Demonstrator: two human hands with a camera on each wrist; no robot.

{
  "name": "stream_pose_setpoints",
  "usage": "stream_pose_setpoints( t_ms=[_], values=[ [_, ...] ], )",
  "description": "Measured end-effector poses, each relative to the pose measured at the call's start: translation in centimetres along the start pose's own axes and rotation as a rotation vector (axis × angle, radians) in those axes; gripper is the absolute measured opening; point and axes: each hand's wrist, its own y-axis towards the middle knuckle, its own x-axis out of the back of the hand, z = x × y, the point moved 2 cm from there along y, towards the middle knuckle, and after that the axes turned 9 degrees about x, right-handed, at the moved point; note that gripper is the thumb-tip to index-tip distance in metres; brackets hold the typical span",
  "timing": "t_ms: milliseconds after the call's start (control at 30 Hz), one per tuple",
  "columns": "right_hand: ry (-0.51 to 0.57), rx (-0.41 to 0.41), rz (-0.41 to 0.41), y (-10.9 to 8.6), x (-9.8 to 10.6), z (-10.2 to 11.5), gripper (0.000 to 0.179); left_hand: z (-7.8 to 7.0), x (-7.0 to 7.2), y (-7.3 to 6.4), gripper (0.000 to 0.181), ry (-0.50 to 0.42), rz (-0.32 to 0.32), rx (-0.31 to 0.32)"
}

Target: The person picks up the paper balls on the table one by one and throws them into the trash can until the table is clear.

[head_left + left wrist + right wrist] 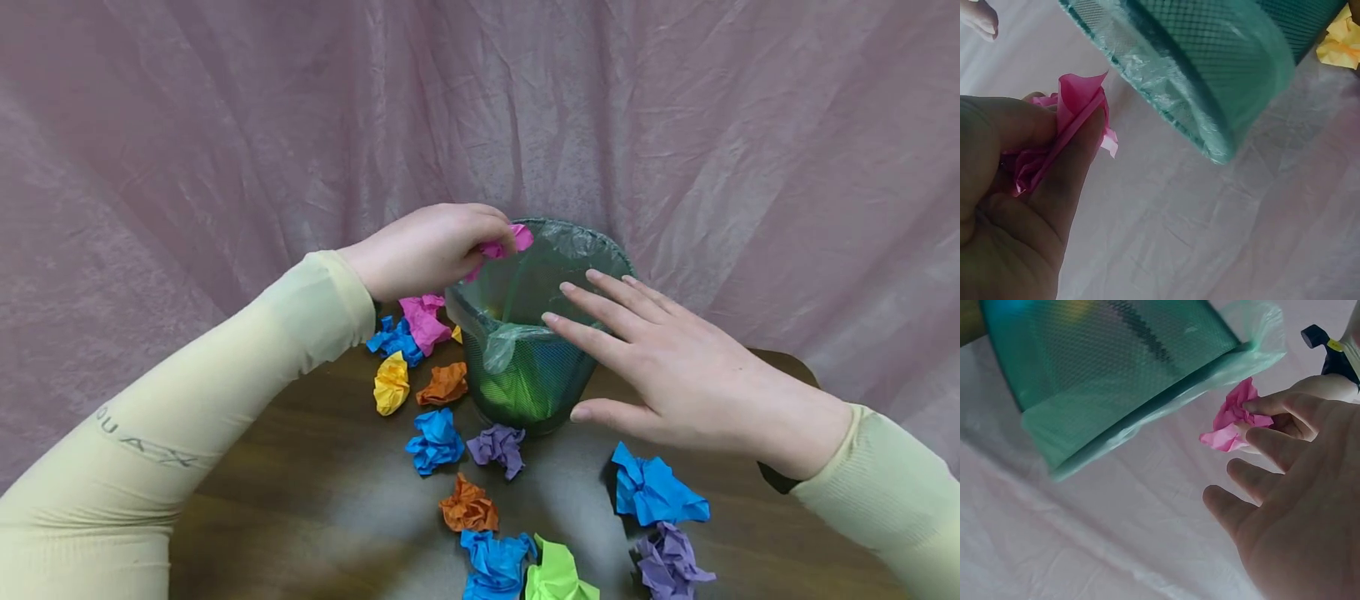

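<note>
My left hand (442,246) pinches a crumpled pink paper ball (517,239) above the left rim of a green mesh wastebasket (540,375). In the left wrist view the pink paper (1075,119) sits between thumb and fingers, apart from the basket's rim (1179,119). A thin clear plastic bag lines the basket and folds over its edge; green and yellow shapes show through the mesh. Over the basket's right front side my right hand (667,358) hovers with fingers spread, holding nothing. The right wrist view shows its fingers (1254,478) below the held pink paper (1235,419).
Left of the basket lie another pink ball (425,323), a yellow one (392,383) and an orange one (442,384). Several blue, purple, orange and green balls, including a blue one (656,487), are scattered in front on the brown table (337,500). A pink curtain (300,125) hangs behind.
</note>
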Motion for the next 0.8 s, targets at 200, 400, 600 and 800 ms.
stream_pose_setpoints(
  t_ms=[200, 400, 600, 800],
  values=[
    [-0.006, -0.024, -0.006, -0.8, -0.1, -0.9, 0.077, -0.2, -0.6, 2.4, 0.021, 0.021, 0.085, 0.03],
    [-0.008, -0.039, 0.0, -0.8, -0.6, -1.8, 0.076, 0.2, -2.0, 4.3, 0.02, 0.03, 0.2, 0.089],
    [-0.004, -0.063, 0.023, -0.9, -1.2, -2.4, 0.078, 0.9, -3.2, 4.8, 0.019, 0.036, 0.277, 0.101],
    [-0.005, -0.073, 0.039, -1.0, -1.5, -2.6, 0.079, 1.2, -3.6, 4.9, 0.019, 0.074, 0.289, 0.066]
  ],
)
